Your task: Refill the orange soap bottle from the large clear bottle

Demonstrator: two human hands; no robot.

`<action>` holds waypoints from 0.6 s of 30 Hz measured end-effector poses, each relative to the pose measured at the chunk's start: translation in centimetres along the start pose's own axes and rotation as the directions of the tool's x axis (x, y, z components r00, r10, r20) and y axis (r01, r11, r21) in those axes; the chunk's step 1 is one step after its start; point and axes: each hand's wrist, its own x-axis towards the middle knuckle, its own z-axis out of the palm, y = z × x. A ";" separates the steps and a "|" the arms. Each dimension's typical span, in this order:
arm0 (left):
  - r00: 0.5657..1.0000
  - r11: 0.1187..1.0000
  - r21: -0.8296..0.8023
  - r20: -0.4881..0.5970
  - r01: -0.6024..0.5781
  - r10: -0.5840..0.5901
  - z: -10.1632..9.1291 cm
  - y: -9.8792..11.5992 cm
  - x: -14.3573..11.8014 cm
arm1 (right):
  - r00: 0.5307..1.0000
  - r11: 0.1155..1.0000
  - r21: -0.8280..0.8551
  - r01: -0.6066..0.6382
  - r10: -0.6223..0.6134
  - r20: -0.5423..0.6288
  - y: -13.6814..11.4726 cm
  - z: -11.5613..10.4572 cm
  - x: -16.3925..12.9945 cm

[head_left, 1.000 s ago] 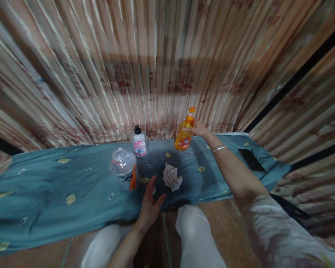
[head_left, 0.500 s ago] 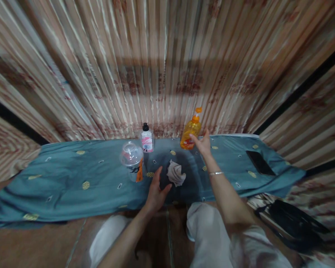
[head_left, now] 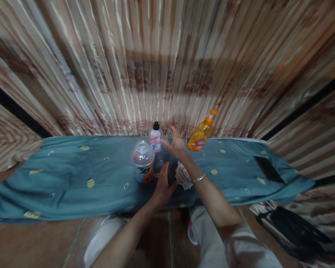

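Observation:
My right hand hovers open above the blue cloth, its fingers close to a small clear bottle with a black cap and pink label. An orange pump bottle stands alone to the right, near the curtain. My left hand rests open on the cloth at its front edge, between an upturned clear plastic jar and a crumpled pale rag. My right forearm, with a metal bangle on the wrist, partly covers the rag.
A striped curtain hangs right behind the cloth. A black phone lies on the cloth's right end. A dark bag sits on the tiled floor at lower right. My knees in pale trousers are below the cloth's edge.
My right hand let go of the orange pump bottle and moved left toward the small black-capped bottle. The left hand has stayed open by the rag. The view shifted left.

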 end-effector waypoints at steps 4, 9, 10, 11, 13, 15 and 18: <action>0.999 0.999 0.021 0.018 -0.043 0.042 0.0 -0.1 -0.2 | 1.000 0.998 0.058 -0.001 0.000 0.025 -1.7 2.1 3.9; 0.997 0.996 0.057 0.036 -0.067 0.065 -0.6 -0.2 -0.5 | 0.992 0.995 0.091 -0.046 0.035 0.125 -2.5 3.9 5.9; 0.997 0.996 0.064 0.036 -0.067 0.065 -0.7 -0.2 -0.5 | 0.992 0.994 0.095 -0.049 0.037 0.122 -2.5 3.8 5.8; 0.997 0.995 0.071 0.033 -0.066 0.064 -0.7 -0.2 -0.5 | 0.994 0.994 0.100 -0.049 0.039 0.104 -2.4 3.5 5.6; 0.998 0.994 0.083 0.023 -0.064 0.063 -0.8 -0.1 -0.4 | 0.998 0.993 0.107 -0.053 0.049 0.037 -2.2 2.3 4.8; 0.998 0.994 0.090 0.008 -0.067 0.067 -0.8 0.1 -0.3 | 0.996 0.989 0.141 -0.043 0.052 -0.067 -1.8 0.3 3.5; 0.991 0.980 0.158 -0.034 -0.123 0.130 -0.7 0.9 -0.1 | 0.976 0.984 0.176 -0.031 0.068 -0.207 -1.4 -3.3 0.7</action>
